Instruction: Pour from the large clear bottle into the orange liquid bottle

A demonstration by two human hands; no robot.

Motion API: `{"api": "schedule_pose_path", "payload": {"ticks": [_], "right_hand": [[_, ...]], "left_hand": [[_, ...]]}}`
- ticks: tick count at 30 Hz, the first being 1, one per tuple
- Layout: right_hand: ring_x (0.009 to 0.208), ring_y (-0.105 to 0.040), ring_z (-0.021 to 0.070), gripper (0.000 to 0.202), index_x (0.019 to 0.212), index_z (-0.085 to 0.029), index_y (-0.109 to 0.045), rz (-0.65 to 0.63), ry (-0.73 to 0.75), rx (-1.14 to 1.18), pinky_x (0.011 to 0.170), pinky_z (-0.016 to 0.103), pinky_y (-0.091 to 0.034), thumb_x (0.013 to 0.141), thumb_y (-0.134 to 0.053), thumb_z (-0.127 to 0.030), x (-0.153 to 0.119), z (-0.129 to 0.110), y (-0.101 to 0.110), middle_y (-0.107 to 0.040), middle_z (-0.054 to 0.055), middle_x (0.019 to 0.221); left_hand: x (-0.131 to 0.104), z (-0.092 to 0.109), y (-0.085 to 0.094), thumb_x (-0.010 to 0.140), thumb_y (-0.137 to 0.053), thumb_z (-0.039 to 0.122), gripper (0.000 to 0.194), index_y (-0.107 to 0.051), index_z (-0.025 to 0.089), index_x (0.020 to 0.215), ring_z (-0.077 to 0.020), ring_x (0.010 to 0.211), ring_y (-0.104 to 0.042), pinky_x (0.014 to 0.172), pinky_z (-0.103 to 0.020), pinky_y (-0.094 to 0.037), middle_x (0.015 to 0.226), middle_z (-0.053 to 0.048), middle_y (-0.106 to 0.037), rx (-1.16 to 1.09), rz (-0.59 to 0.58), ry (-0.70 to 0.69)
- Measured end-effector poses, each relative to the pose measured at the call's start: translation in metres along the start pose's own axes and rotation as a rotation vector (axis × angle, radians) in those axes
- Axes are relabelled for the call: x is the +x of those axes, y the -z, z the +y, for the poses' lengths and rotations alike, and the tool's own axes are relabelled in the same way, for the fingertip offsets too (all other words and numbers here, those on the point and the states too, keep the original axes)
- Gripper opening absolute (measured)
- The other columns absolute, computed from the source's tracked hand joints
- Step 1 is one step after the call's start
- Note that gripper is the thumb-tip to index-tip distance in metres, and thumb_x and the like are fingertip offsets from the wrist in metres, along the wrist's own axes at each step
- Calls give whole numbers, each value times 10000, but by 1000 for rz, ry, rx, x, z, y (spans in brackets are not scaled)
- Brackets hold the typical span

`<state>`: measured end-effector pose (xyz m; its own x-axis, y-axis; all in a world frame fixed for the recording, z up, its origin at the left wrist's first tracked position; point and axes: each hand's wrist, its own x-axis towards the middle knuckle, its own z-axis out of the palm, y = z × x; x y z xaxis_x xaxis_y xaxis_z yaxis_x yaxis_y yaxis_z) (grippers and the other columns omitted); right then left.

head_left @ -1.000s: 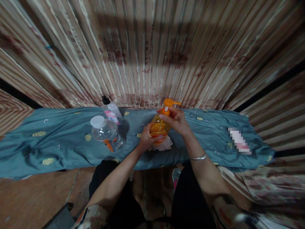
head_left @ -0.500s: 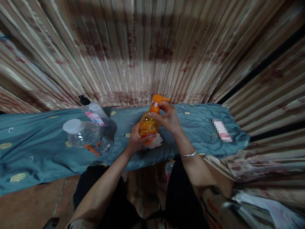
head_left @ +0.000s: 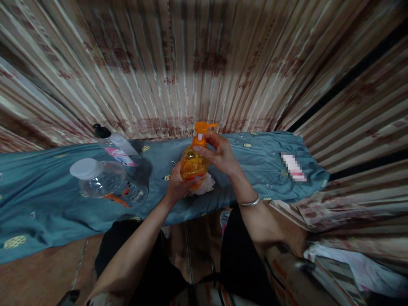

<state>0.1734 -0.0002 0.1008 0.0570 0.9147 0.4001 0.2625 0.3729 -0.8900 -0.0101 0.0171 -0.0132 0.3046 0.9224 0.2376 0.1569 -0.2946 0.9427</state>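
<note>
Amber, the bottle (head_left: 189,165) is between my hands, its long axis near upright. My left hand (head_left: 177,182), the nearer, wraps its lower body; a pale frill (head_left: 207,186) shows beneath it. My right hand (head_left: 219,154) grips its collar, just below the pump (head_left: 201,127). Left of the bottle stand the jar (head_left: 110,182), then the black-topped flask (head_left: 117,148); behind it, the curtain (head_left: 204,89).

the left hand (head_left: 178,182) and right hand (head_left: 221,155) grip an orange pump bottle (head_left: 193,163).
</note>
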Motion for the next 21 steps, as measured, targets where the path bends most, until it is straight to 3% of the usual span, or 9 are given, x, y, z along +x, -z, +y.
{"api": "schedule_pose_path", "payload": {"ticks": [2, 4, 8, 10, 13, 15, 17, 21], "right_hand": [[1135, -707, 264, 573, 1041, -282, -723, -123, -27, 82, 1076, 426, -564, 795, -763, -797, 0, -2, 1, -765, 37, 1127], [1179, -700, 269, 609, 1100, -289, -721, -152, -43, 99, 1100, 434, -555, 776, -777, -802, -1, -2, 0, -765, 37, 1182], [1187, -697, 285, 658, 1092, -283, -688, 86, -14, -37, 1139, 461, -529, 658, -917, -721, -5, 2, -6, -752, 47, 1240], [1163, -701, 286, 612, 1035, -283, -682, 149, -18, -92, 1124, 458, -534, 659, -926, -700, -6, 3, -7, -758, 41, 1195], [1115, -716, 274, 559, 1047, -283, -700, 45, -4, -19, 1092, 446, -549, 743, -852, -726, -7, 3, -3, -769, 33, 1124], [1152, -715, 279, 575, 1093, -287, -714, -72, -16, 75, 1076, 443, -560, 784, -790, -765, -7, 3, 0, -773, 40, 1161], [1235, -692, 288, 616, 1162, -296, -709, -92, -23, 105, 1109, 450, -544, 780, -791, -772, -8, 4, 0, -759, 49, 1252], [1336, -633, 310, 666, 1196, -290, -680, 142, 21, -16, 1212, 502, -455, 713, -892, -698, -9, 7, -4, -710, 74, 1353]], "left_hand": [[0, -1, 1, 634, -931, 631, 749, -650, 226, 1198, -329, 1089, -733, 992, -501, -576, 1170, -107, -754, 5, 3, 9], [0, -3, 2, 628, -938, 621, 754, -645, 228, 1201, -337, 1102, -728, 1003, -515, -568, 1181, -113, -748, 11, 6, 13], [0, -6, 3, 618, -953, 597, 740, -650, 238, 1190, -353, 1119, -721, 1028, -543, -555, 1171, -111, -751, 22, 3, 14], [0, -7, 1, 629, -954, 582, 743, -647, 241, 1214, -355, 1130, -722, 1037, -551, -553, 1183, -109, -752, 23, 2, 12], [0, -7, -1, 632, -970, 531, 784, -633, 248, 1281, -354, 1172, -719, 1055, -542, -556, 1225, -110, -747, 20, 1, 1], [-1, -8, -2, 637, -979, 493, 800, -622, 247, 1308, -362, 1201, -709, 1070, -550, -551, 1252, -120, -741, 20, 6, -7], [-2, -10, -3, 645, -982, 465, 801, -613, 251, 1323, -374, 1226, -696, 1080, -569, -544, 1269, -125, -735, 19, 12, -14], [-3, -16, -2, 679, -969, 442, 774, -600, 265, 1336, -388, 1238, -682, 1072, -604, -542, 1262, -129, -725, 13, 6, -35]]}}
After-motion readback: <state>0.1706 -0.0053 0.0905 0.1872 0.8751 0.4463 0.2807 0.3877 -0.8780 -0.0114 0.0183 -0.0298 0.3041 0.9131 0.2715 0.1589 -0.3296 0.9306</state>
